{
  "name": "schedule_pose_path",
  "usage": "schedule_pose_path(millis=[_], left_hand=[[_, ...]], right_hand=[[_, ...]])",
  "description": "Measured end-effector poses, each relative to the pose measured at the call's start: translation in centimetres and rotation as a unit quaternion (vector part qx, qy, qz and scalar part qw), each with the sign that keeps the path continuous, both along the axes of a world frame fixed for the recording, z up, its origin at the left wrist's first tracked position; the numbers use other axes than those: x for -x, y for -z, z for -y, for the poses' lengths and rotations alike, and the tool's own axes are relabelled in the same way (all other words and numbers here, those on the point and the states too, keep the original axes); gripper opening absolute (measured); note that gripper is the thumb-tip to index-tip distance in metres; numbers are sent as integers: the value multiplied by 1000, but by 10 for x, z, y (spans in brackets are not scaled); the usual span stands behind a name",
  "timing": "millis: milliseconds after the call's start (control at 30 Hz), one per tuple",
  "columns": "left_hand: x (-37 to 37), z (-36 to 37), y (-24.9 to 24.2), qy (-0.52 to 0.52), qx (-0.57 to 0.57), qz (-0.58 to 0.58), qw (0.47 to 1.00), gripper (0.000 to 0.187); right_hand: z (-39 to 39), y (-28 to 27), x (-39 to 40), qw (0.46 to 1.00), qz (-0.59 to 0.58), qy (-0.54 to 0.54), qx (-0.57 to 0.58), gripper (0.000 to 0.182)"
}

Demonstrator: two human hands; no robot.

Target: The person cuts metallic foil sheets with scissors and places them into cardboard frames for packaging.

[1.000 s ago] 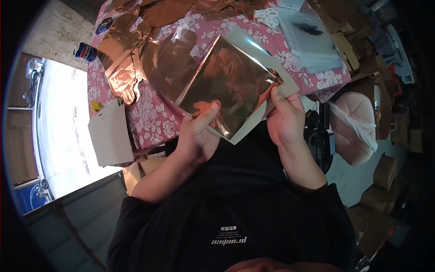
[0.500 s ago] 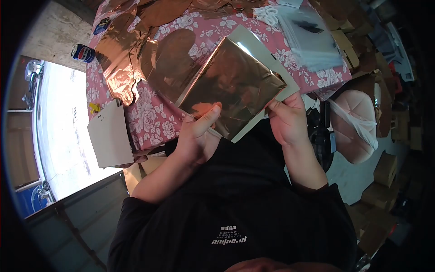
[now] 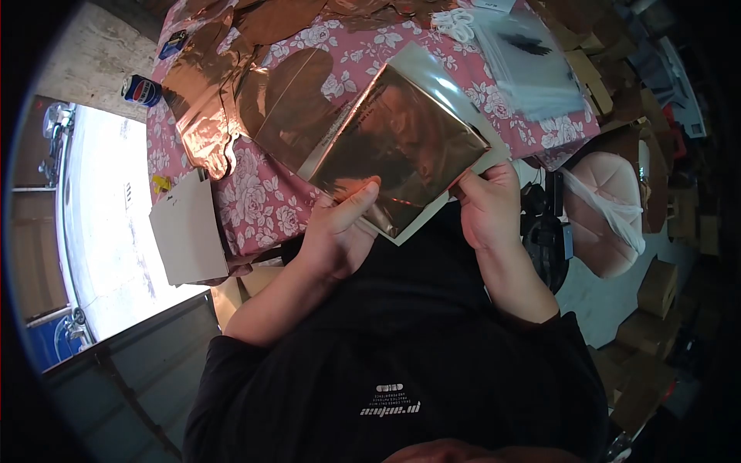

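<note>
A shiny copper-coloured foil packet lies over a pale flat board, whose edges show around it. My left hand grips the lower left edge, thumb on the foil and fingers underneath. At the right corner, my right hand pinches the packet and board between thumb and fingers. Both are held tilted above the near edge of the table. Just beyond them, a translucent brown film shape rests on the floral tablecloth.
Copper foil sheets cover the table's far left. A blue can stands beyond its left edge. Clear plastic bags and white cords lie at the far right. A grey board is at the near left, a pink cushioned seat at right.
The foil packet has shifted slightly in my hands, and its reflections differ. My right hand has moved down a little. Both hands keep their hold.
</note>
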State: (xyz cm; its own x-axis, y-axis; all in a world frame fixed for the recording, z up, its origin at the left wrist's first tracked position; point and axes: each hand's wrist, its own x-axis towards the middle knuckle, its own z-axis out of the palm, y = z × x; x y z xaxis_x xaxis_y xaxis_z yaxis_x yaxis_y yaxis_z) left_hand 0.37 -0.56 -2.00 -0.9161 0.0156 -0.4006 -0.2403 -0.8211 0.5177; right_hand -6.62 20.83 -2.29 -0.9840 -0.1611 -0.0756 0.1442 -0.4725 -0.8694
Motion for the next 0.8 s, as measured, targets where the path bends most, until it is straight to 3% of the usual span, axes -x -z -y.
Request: schedule_pose_path(millis=[200,267,433,533,600,667,700,800], left_hand=[[7,-6,-30,15,-10,-4,1000,22],[0,4,1,18,-5,0,1000,23],[-4,0,6,27,9,-22,999,21],[0,-5,-6,8,19,-4,1000,31],[3,-8,-24,12,35,-52,998,45],[8,-4,-29,24,29,-59,998,53],[9,-3,-29,39,21,-65,997,61],[8,-2,-24,33,36,-64,997,60]], right_hand=[[-11,-1,1,995,18,-95,22,21],[-19,9,1,992,8,-123,-34,20],[-2,9,-3,998,-5,-42,-37,20],[2,9,-7,1000,14,-27,-2,24],[3,-1,-6,999,21,-26,13,27],[1,-27,-4,980,70,-117,142,34],[1,-25,-5,980,71,-118,142,34],[0,-8,-12,987,42,-114,103,42]])
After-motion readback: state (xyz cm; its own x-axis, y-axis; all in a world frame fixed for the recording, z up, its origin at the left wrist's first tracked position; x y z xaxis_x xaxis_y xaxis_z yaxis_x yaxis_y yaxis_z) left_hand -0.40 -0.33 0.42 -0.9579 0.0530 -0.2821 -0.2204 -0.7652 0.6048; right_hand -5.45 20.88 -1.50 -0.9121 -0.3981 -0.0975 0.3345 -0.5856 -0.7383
